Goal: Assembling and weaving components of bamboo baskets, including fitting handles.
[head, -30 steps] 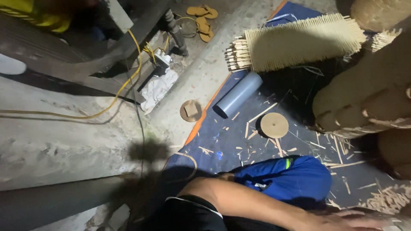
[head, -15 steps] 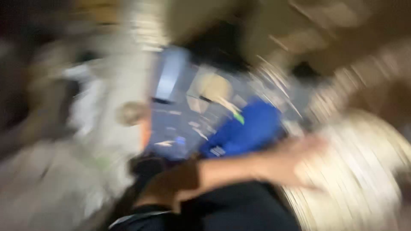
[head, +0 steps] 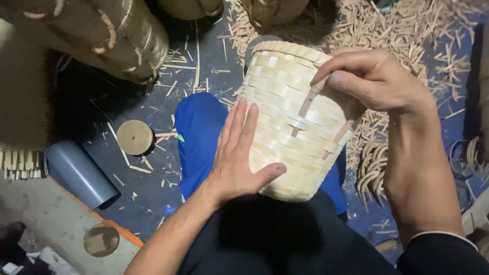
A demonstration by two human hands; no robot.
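Sharp focus, bright light from above on the centre, dim shadowed corners, no glare, no motion blur

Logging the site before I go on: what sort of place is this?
Probably a floor-level bamboo weaving workshop. The left hand and right hand hold a half-woven bamboo basket; bamboo offcuts litter the dark mat, and finished woven cylinders lie nearby.

1 head-worn camera looks steeply down, close over the lap and both hands, the floor filling the background.
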